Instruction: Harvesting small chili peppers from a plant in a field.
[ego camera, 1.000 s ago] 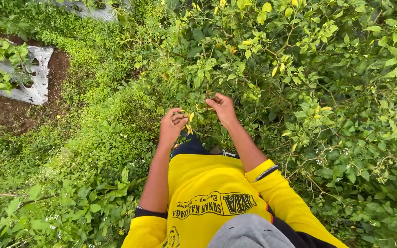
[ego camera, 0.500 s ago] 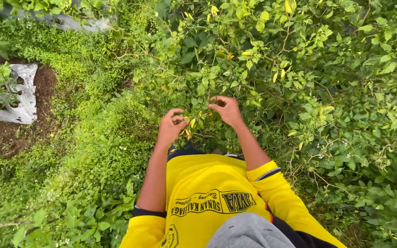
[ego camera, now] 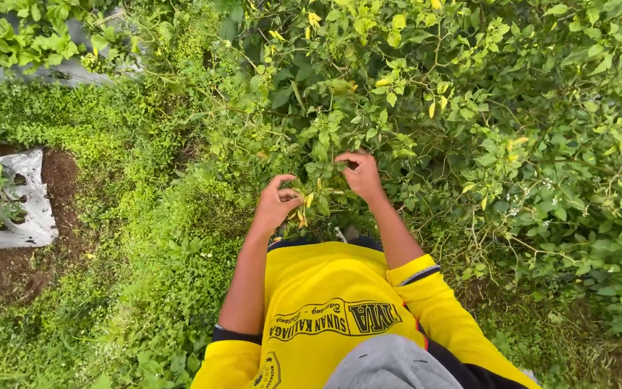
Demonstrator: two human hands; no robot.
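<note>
Outdoors, soft even daylight. Low green ground cover (ego camera: 109, 238) carpets the floor. Grey plastic sheeting (ego camera: 34, 209) lies over bare brown soil (ego camera: 1, 270) at left. Dense leafy bushes (ego camera: 541, 166) fill the right.

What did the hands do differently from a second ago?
The right hand reached a little farther up into the leafy bush, so the two hands are now wider apart. The left hand stayed low by the small yellow pods, fingers curled; whether it grips one I cannot tell. The plastic sheet on the soil patch stayed where it was.
</note>
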